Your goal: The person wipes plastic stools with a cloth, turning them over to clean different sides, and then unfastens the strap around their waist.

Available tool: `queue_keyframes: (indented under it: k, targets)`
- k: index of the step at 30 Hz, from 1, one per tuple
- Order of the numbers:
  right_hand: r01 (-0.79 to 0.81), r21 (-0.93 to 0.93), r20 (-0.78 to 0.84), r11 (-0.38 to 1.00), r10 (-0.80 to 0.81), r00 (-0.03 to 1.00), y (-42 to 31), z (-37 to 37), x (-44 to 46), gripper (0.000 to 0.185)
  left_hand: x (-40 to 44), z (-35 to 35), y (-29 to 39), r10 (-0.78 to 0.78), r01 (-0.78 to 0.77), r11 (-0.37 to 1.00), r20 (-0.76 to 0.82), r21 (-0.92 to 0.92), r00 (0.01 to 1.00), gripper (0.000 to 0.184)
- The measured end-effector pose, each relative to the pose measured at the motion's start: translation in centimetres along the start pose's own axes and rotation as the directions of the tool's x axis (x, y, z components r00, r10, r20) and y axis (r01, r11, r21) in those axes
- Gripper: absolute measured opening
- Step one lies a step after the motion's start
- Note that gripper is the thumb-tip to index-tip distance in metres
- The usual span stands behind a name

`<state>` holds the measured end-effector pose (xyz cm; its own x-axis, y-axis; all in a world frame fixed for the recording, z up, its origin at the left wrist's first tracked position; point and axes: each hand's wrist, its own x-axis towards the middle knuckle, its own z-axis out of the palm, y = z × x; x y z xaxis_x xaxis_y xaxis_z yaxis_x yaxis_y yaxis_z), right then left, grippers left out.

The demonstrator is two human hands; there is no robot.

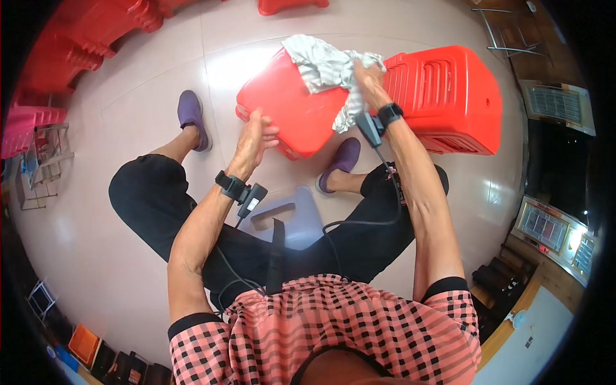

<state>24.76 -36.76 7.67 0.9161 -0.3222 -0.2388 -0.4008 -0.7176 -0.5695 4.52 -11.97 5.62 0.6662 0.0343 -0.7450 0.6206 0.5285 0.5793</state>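
Note:
In front of my legs is a red plastic stool (pixel 295 112) with a smooth, shiny face turned up. My left hand (pixel 258 135) is at its near left edge, fingers loosely bent and apart with nothing between them; whether they touch the stool I cannot tell. At the far right corner, my right hand (pixel 370 82) grips a crumpled white-and-grey striped cloth (pixel 317 63) that drapes over the stool. The fingertips on that side are partly hidden by the cloth. Each wrist carries a strapped device with a cable.
Close on the right lies a red slatted stool or stack of stools (pixel 443 96) on its side. A grey plastic stool (pixel 298 221) is between my legs. More red stools (pixel 83 38) stand at the far left, with a metal rack (pixel 42 157) below them. Pale tiles cover the floor.

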Motion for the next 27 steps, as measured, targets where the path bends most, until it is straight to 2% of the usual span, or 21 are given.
queue_keyframes:
  k: [1,3,4,5,6,8,11,12,14,16,17,20,21,22,24,26,27]
  targets:
    - [0.122,-0.028,0.037,0.992,-0.121,0.992,-0.9,1.9,0.3,0.067,-0.1,0.1,-0.2,0.03,-0.03,0.999,-0.016,-0.026,0.999,0.052]
    - [0.318,-0.188,0.109,0.929,-0.302,0.947,-4.1,5.3,-1.3,0.076,-0.4,0.2,-0.4,0.093,-0.096,0.993,-0.047,-0.069,0.995,0.056]
    - [0.388,-0.32,0.15,0.864,-0.358,0.921,-6.7,6.3,-3.1,0.08,-0.5,0.2,-0.3,0.095,-0.101,0.99,-0.069,-0.099,0.993,0.053]
    - [0.449,-0.309,0.161,0.839,-0.419,0.894,-8.1,7.2,-4.7,0.078,-0.5,0.3,-0.3,0.097,-0.108,0.986,-0.089,-0.128,0.991,0.05]
    - [0.509,-0.297,0.17,0.808,-0.479,0.861,-9.0,8.1,-6.1,0.077,-0.5,0.3,-0.2,0.1,-0.117,0.981,-0.11,-0.158,0.989,0.047]
    - [0.684,-0.22,0.233,0.696,-0.643,0.729,-9.7,10.8,-8.1,0.057,-0.1,0.0,-0.6,0.09,-0.113,0.97,-0.117,-0.215,0.989,0.047]
    - [0.882,-0.055,0.314,0.469,-0.83,0.461,-8.8,10.4,-13.1,0.04,1.7,-2.3,-3.0,0.157,-0.171,0.948,-0.075,-0.268,0.985,0.047]
    - [0.888,0.033,0.324,0.458,-0.846,0.424,-7.8,10.3,-13.7,0.038,2.3,-3.4,-3.9,0.193,-0.201,0.938,-0.054,-0.282,0.98,0.048]
    - [0.883,0.211,0.332,0.418,-0.881,0.338,-5.7,10.0,-14.5,0.035,2.7,-5.1,-4.5,0.134,-0.154,0.963,-0.104,-0.219,0.985,0.047]
    - [0.912,0.181,0.411,0.368,-0.871,0.27,-3.9,7.7,-15.5,0.034,2.6,-6.1,-4.8,0.095,-0.116,0.986,-0.158,-0.124,0.983,0.048]
    - [0.919,0.162,0.47,0.36,-0.847,0.249,-2.9,6.3,-15.9,0.033,2.4,-5.9,-4.9,0.078,-0.101,0.989,-0.191,-0.111,0.978,0.052]
    - [0.926,0.129,0.592,0.354,-0.777,0.214,-0.2,2.2,-16.4,0.037,3.2,-6.6,-5.0,0.058,-0.069,0.99,-0.096,-0.121,0.994,0.06]
    - [0.927,0.104,0.661,0.361,-0.721,0.206,0.2,0.9,-16.2,0.038,5.3,-7.9,-5.8,-0.019,0.005,0.993,-0.114,-0.115,0.993,0.066]
    - [0.912,0.155,0.664,0.38,-0.724,0.189,1.1,0.0,-15.5,0.045,5.0,-7.5,-5.4,-0.01,-0.001,0.995,-0.114,-0.102,0.993,0.069]
    - [0.872,0.089,0.662,0.481,-0.683,0.309,2.4,-2.0,-14.2,0.057,4.4,-6.8,-4.6,0.005,-0.014,0.997,-0.114,-0.077,0.993,0.077]
    - [0.922,0.033,0.502,0.386,-0.804,0.319,4.8,-2.1,-10.6,0.066,4.7,-6.7,-4.3,-0.021,0.017,0.995,-0.042,-0.093,0.999,0.084]
    - [0.878,0.001,0.454,0.478,-0.783,0.425,4.9,-2.5,-9.0,0.066,4.8,-6.5,-4.3,-0.028,0.027,0.994,-0.011,-0.106,1.0,0.087]
